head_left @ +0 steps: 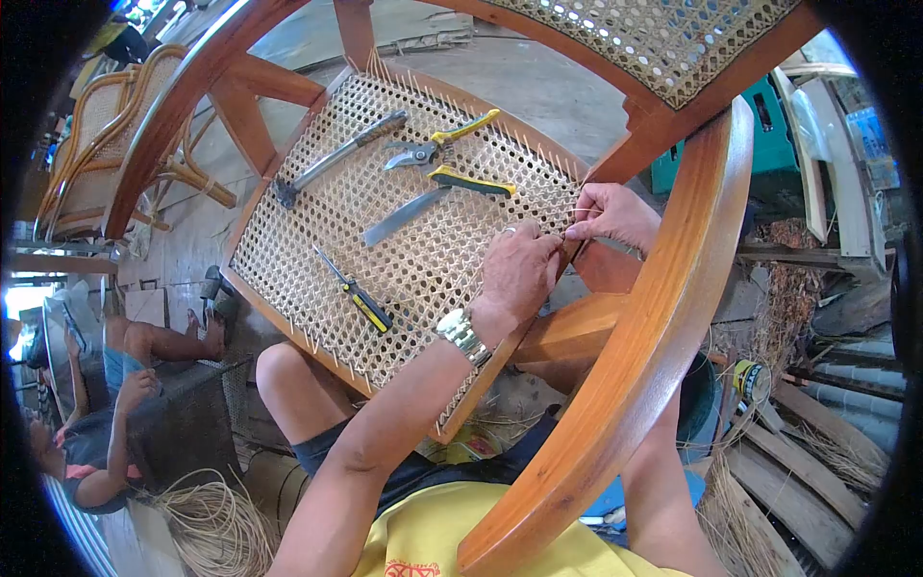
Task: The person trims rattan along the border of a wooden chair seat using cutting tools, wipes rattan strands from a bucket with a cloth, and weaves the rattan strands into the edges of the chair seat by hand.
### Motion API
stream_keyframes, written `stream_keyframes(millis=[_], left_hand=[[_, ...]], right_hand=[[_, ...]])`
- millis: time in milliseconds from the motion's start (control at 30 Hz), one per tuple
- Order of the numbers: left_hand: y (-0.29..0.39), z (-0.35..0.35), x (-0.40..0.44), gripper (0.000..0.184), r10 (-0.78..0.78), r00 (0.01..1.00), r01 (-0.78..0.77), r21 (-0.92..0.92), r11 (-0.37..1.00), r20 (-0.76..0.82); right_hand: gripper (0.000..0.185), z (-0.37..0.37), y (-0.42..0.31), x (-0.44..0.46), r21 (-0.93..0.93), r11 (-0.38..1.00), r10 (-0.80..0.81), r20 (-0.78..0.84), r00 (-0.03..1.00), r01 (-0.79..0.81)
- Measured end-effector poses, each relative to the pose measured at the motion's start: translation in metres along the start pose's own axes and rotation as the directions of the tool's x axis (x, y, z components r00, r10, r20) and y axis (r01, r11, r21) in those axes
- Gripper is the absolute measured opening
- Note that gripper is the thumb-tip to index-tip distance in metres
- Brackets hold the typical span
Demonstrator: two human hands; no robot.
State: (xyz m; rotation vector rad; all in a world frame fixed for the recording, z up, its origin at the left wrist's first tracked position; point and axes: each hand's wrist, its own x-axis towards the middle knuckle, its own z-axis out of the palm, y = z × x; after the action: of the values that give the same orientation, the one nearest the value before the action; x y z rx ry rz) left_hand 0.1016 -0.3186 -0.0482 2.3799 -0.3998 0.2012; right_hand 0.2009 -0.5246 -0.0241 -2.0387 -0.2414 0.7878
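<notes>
A wooden chair frame holds a woven cane seat [317, 231], with cane ends sticking up along its edges. My left hand [519, 264], with a watch [461, 337] on the wrist, rests at the seat's right edge, its fingertips pressed together near the corner. Just beyond it, my right hand [615, 216] pinches a thin cane strand [588, 210] at the same corner. On the seat lie a hammer [336, 159], yellow-handled pruning shears [437, 142], a knife [413, 213] with a green and yellow handle, and a screwdriver [354, 291].
The curved wooden armrest [625, 365] crosses in front of my right forearm. A cane backrest [663, 43] stands above. At left are a rattan chair [96, 144], a seated person [106, 423] and a cane coil [212, 519]. A green crate [769, 130] and wood scraps [798, 481] lie right.
</notes>
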Motion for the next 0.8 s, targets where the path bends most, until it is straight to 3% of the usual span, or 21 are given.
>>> stream_keyframes(millis=[67,133,267,333,567,633,800], left_hand=[[-0.002,0.004,0.002,0.013,-0.047,0.999,0.047,-0.038,0.998,-0.001],[-0.002,0.006,0.001,0.013,-0.041,0.999,0.04,-0.037,0.998,-0.02],[0.001,0.006,-0.001,0.011,-0.058,0.998,0.057,-0.051,0.997,-0.026],[-0.001,0.006,-0.001,0.01,-0.047,0.998,0.045,-0.063,0.997,-0.031],[-0.003,0.009,-0.01,0.01,-0.002,0.995,-0.007,-0.091,0.996,-0.1],[-0.004,0.012,-0.01,0.008,0.01,0.991,-0.023,-0.094,0.995,-0.131],[-0.007,0.013,-0.012,0.009,0.039,0.987,-0.053,-0.083,0.995,-0.154]], right_hand=[[0.029,0.001,-0.002,0.0,0.09,0.996,-0.027,0.03,0.999,0.024],[0.03,0.0,-0.003,-0.001,-0.021,1.0,-0.019,0.071,0.997,0.02],[0.033,-0.001,-0.001,0.001,-0.058,0.998,-0.025,0.089,0.996,0.031],[0.035,-0.001,0.002,0.005,-0.197,0.98,-0.035,0.04,0.999,0.042],[0.036,0.001,0.005,0.009,-0.228,0.972,-0.058,0.006,0.998,0.058],[0.051,0.002,0.003,0.011,-0.33,0.943,-0.062,-0.02,0.998,0.052],[0.037,0.007,-0.009,0.006,-0.441,0.896,-0.083,-0.058,0.995,0.049]])
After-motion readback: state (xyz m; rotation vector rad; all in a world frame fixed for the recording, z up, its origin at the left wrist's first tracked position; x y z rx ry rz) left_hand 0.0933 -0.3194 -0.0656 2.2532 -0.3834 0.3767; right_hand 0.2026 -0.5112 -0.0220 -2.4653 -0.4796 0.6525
